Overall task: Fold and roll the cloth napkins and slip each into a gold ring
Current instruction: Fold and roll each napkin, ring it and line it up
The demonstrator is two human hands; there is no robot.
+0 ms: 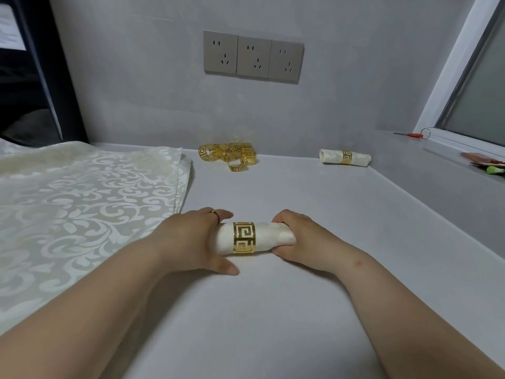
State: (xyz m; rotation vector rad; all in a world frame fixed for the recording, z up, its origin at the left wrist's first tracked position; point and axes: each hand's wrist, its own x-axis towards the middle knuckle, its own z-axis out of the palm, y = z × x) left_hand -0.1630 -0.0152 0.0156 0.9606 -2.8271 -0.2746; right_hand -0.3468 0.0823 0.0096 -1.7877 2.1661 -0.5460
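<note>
A flat patterned cloth (pixel 82 192) covers the left of the bench (pixel 273 310). The left hand (pixel 191 239) cups the left end of the rolled napkin (pixel 269 236), which lies crosswise at centre. A gold ring (pixel 244 237) encircles its middle. The right hand (pixel 303 239) grips its right end. Spare rings (pixel 232 155) lie behind, and a finished roll (pixel 345 157) at far right.

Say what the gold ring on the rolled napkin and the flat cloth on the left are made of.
The cut-out gold ring around the rolled white napkin looks like thin polished metal, maybe plated: sharp glints. The flat cream cloth looks like damask fabric: glossy scrolls, stitched hem.
</note>
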